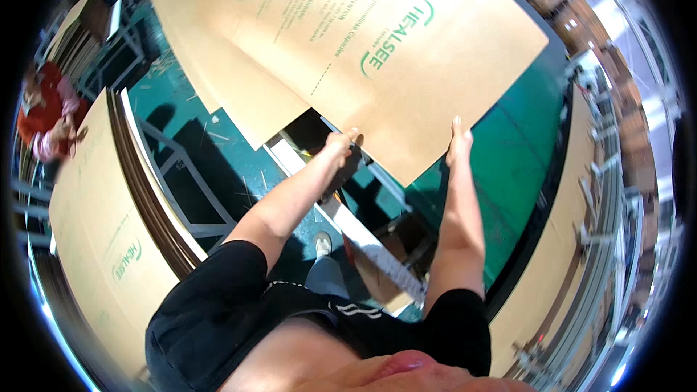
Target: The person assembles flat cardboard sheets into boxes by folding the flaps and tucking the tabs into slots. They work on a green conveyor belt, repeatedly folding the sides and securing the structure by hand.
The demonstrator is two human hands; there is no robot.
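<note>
A large flat brown cardboard sheet (428, 94) with green printing stretches away in front of me, its near corner pointing toward my body. My left hand (339, 147) grips its near left edge, thumb on top and the other fingers mostly hidden. At the right edge, my right hand (459, 144) has its thumb upright against the board, with its fingers hidden below. Under and to the left of this sheet lies another brown cardboard sheet (254, 105), partly covered.
A stack of printed cardboard (102, 225) stands on a metal frame at left. Beyond it a person in red (54, 112) works. Below my hands runs a pale metal rail (363, 236). At right lie a green surface (508, 160), more cardboard (541, 247) and a roller conveyor (602, 247).
</note>
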